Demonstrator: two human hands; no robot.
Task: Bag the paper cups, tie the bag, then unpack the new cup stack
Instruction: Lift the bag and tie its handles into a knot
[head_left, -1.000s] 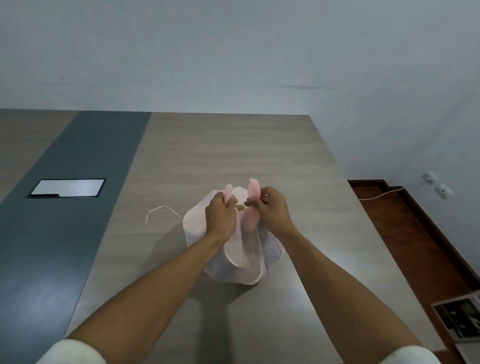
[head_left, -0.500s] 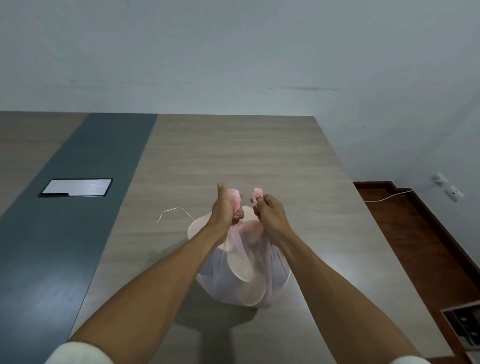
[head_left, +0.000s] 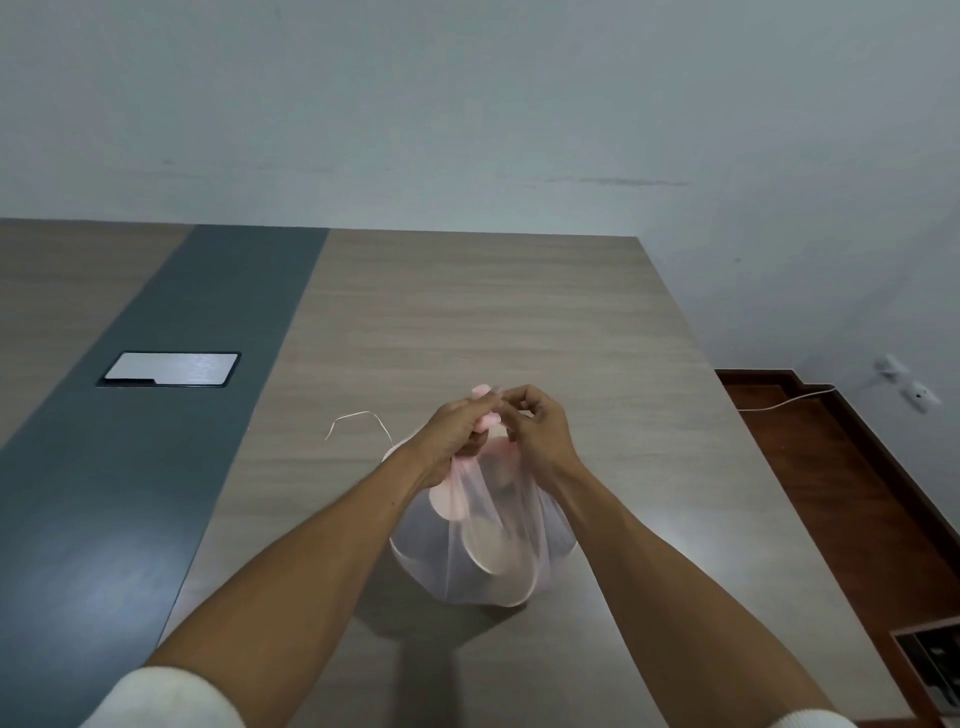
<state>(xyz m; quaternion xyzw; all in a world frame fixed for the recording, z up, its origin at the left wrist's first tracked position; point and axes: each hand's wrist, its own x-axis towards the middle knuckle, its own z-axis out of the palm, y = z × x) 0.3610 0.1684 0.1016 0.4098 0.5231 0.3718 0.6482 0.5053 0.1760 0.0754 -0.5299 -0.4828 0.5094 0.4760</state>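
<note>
Two hands, my left hand (head_left: 457, 436) and right hand (head_left: 537, 428), pinch the gathered neck of the pink bag (head_left: 483, 540), which holds the paper cups (head_left: 485, 545) near the counter's (head_left: 467, 312) right edge. I judge bagging done, tying underway; no new stack is visible.
</note>
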